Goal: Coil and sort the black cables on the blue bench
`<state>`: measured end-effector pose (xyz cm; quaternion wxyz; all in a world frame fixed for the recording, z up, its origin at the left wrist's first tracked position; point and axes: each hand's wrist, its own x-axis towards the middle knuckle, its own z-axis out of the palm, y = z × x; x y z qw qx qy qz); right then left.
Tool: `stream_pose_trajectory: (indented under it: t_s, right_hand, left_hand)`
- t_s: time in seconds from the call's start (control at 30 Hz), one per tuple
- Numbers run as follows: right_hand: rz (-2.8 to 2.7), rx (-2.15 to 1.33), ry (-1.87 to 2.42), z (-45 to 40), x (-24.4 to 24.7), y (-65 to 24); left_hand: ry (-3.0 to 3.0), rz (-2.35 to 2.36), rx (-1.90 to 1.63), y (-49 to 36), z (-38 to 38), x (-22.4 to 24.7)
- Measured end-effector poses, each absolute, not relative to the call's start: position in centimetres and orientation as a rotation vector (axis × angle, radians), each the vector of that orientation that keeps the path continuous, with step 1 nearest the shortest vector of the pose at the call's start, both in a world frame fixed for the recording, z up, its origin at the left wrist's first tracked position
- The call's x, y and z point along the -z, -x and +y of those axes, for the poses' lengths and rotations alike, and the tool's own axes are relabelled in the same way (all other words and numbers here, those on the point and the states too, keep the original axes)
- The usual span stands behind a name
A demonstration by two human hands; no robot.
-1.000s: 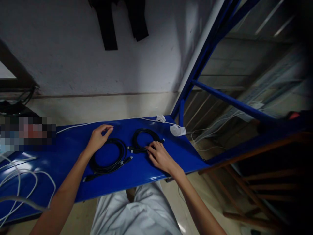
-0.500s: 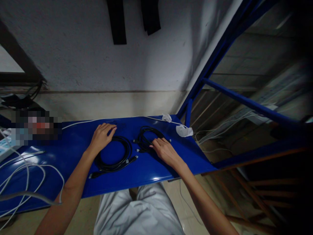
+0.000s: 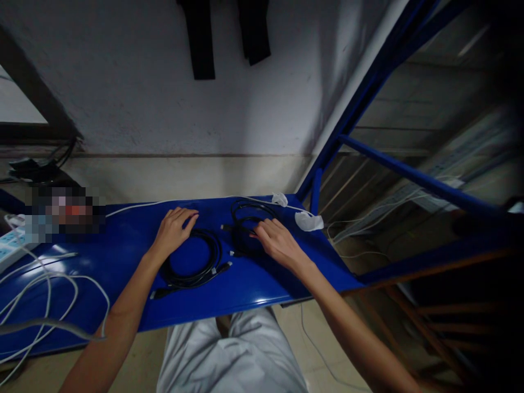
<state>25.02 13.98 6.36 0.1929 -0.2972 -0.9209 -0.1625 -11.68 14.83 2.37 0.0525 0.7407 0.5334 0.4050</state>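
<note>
Two coiled black cables lie on the blue table. My left hand rests over the upper left side of the left coil, its thumb and fingers curved with a gap between them and nothing gripped. At the right coil, my right hand has its fingers closed on a part of the cable, raising some loops a little. Grey-tipped plugs stick out on the left side of this coil. The left coil's plugs lie at its lower right and lower left. My right fingertips are partly hidden.
White cables and a white power strip are at the table's left. A thin white cable runs along the back edge to white plastic wraps. A blue metal frame rises at the right, and a wall stands behind.
My right hand has risen slightly, away from me, and loops of the right coil have shifted and spread toward the back. My left hand has barely moved.
</note>
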Motion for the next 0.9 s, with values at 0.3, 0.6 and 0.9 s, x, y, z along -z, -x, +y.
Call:
stream_pose_trajectory:
  t_s: [0.3,0.6,0.9]
  right_hand:
    - [-2.56,0.466,0.443,14.7,-9.5,-20.2]
    - [-2.526,0.556,0.167,17.5,-6.1,-14.6]
    - [-2.548,0.475,0.21,17.3,-2.3,-14.9]
  left_hand:
    - [-1.275,1.036,-1.445,9.8,14.8,-4.2]
    - [-0.999,1.022,-1.546,10.8,15.1,-4.4]
    - [-0.911,1.067,-1.497,10.3,15.7,-2.7]
